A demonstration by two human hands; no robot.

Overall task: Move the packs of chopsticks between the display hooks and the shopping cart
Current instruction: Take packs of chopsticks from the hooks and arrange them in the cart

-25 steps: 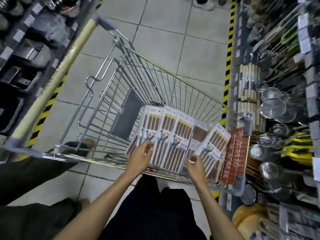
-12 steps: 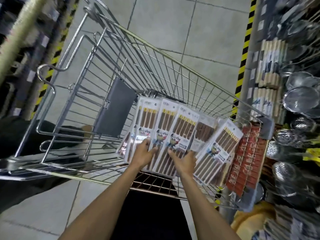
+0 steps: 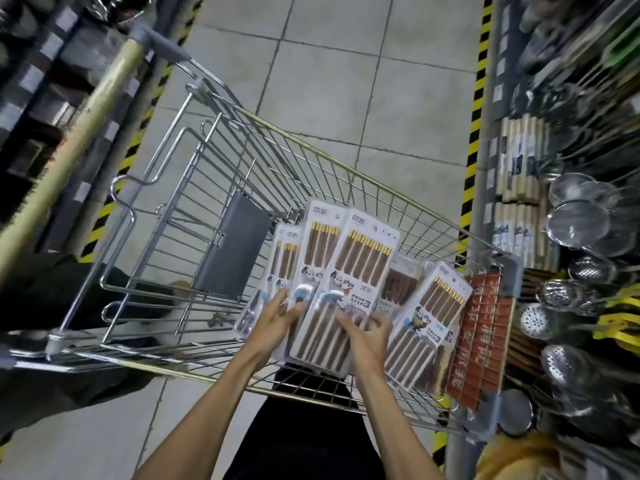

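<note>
left hand [image 3: 277, 318]: fingers stretched out on the pack faces at the left edge of the front pack [image 3: 349, 289]; can't tell if it grips anything underneath
right hand [image 3: 367, 336]: fingers curled, clamped over the lower face of the front pack
front pack: brown chopsticks with gold tips, white card, tilted, top end pointing away from the person, lying on top of the other packs
other packs [image 3: 320, 251]: fanned out behind and left of the front pack, overlapping, partly hidden
right pack [image 3: 429, 320]: same type, just beside the right hand, leaning toward the cart's right wall
location: all of these packs are inside the shopping cart [image 3: 194, 202], near-right corner
cart details: grey flap [image 3: 232, 251] folded down left of the packs; red sign panel [image 3: 481, 341] on the right wall
shelf [image 3: 485, 188]: to the right of the cart, hung with pale chopstick packs [image 3: 519, 168] and metal strainers [image 3: 578, 220]
floor [image 3: 346, 81]: grey tiles, yellow-black striped edging along both shelf bases
</note>
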